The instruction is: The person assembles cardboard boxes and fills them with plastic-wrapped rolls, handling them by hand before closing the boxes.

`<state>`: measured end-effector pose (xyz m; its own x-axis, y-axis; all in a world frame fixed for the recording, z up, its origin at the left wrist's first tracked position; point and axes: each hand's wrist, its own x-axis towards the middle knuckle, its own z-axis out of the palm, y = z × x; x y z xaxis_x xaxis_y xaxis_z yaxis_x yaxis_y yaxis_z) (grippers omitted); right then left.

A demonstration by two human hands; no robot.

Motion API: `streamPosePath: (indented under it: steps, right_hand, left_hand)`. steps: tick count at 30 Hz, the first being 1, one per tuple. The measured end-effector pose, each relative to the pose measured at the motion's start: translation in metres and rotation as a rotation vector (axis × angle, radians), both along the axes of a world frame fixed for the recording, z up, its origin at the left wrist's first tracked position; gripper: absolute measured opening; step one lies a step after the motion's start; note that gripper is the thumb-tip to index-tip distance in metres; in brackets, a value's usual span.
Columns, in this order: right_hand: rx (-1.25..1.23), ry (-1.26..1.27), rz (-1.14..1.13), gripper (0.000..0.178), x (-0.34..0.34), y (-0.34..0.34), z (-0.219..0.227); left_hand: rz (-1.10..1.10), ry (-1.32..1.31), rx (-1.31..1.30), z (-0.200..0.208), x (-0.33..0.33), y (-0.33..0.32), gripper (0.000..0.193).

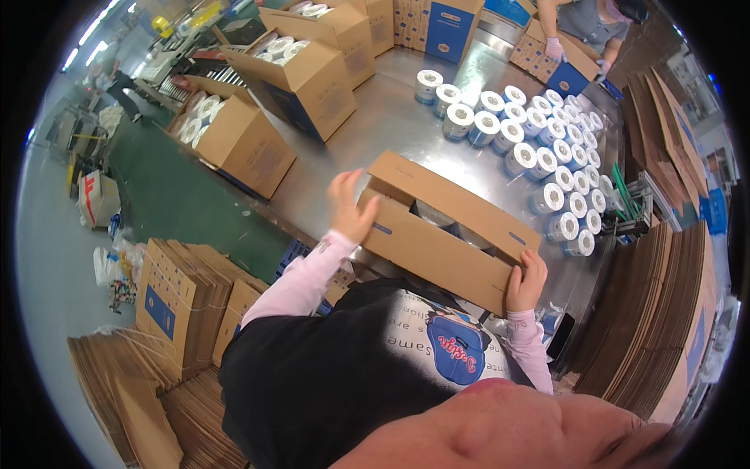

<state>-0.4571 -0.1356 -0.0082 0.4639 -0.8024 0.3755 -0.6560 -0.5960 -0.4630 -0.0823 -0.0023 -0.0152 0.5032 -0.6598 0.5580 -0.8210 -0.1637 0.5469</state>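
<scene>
A brown cardboard box [433, 254] stands in front of me on the metal table. Its two long flaps lean inward over a gap, and most of what is inside stays hidden. At the box's left end is my left hand [349, 209], fingers stretched apart, with the thumb by the near flap. My right hand [527, 283] is closed around the right end, thumb on the near flap and fingers along the edge. Beyond the box, many white-topped rolls [522, 159] with blue lower bands stand in a loose group.
Open cartons filled with rolls [242, 144] line the table's [375, 109] left side. At the far right, a co-worker [582, 35] handles another box [551, 59]. Flattened cardboard stacks [637, 305] rise at my right, and bundled ones [187, 305] sit at lower left.
</scene>
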Motion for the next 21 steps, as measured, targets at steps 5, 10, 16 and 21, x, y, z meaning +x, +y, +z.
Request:
streamPosePath:
  steps: [5,10,16,21]
  right_hand:
    - [0.269,-0.306,-0.169,0.037,-0.003,0.012,-0.015]
    - [0.574,-0.598,-0.262,0.048,0.022,0.029,-0.04]
    - [0.473,-0.72,-0.255,0.052,0.153,-0.017,-0.042]
    - [0.242,-0.648,-0.121,0.059,0.254,-0.155,-0.06]
  left_hand:
    - [0.039,1.517,0.231,-0.096,0.034,0.085,0.083]
    - [-0.277,2.213,0.078,-0.054,0.019,0.045,0.096]
    - [-0.4,2.013,0.014,-0.078,0.106,-0.072,0.086]
    - [-0.471,1.94,0.005,-0.087,0.136,-0.189,0.102]
